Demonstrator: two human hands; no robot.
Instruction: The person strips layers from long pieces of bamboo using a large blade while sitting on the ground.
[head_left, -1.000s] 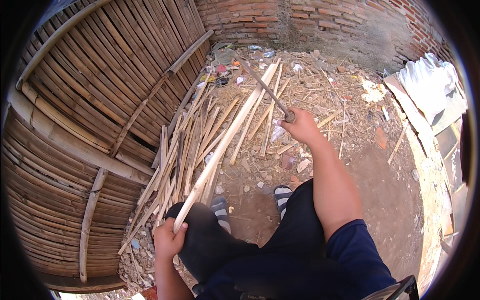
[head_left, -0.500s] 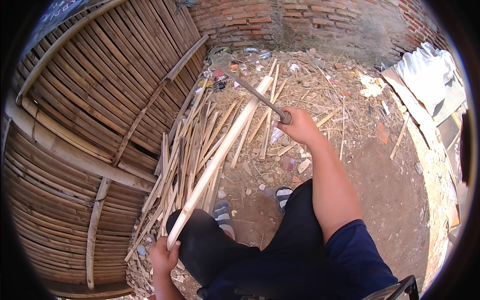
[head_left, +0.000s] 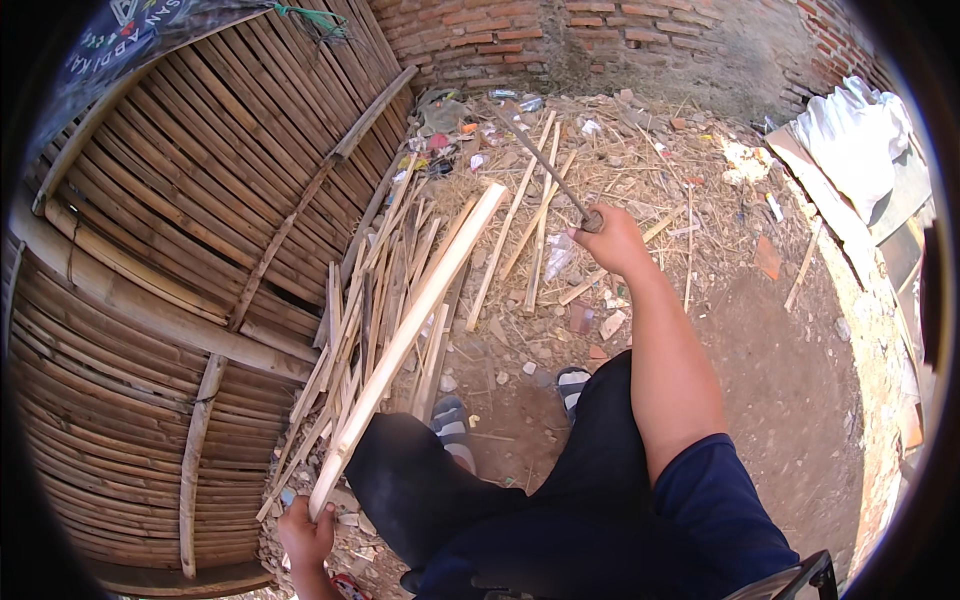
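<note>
My left hand [head_left: 306, 535], low on the left, is closed round the near end of a long pale wooden slat [head_left: 408, 345]. The slat slants up and away to the right past my left knee, its far end raised over the strewn ground. My right hand [head_left: 610, 243] is closed round the handle of a machete [head_left: 548, 166], a long, thin, dark blade pointing away and to the left. Blade and slat are apart, with the blade beyond the slat's far end and to its right.
A pile of wooden strips [head_left: 385, 260] lies along the bamboo-slat wall [head_left: 170, 170] at left. Straw, rubble and litter cover the ground before a brick wall [head_left: 490, 45]. White sacking [head_left: 850, 150] lies on boards at right. My sandalled feet [head_left: 452, 425] stand close by.
The slat has moved down and left with my left hand, its far end coming away from the blade. My right hand and the machete have shifted slightly right, and the blade now looks steeper.
</note>
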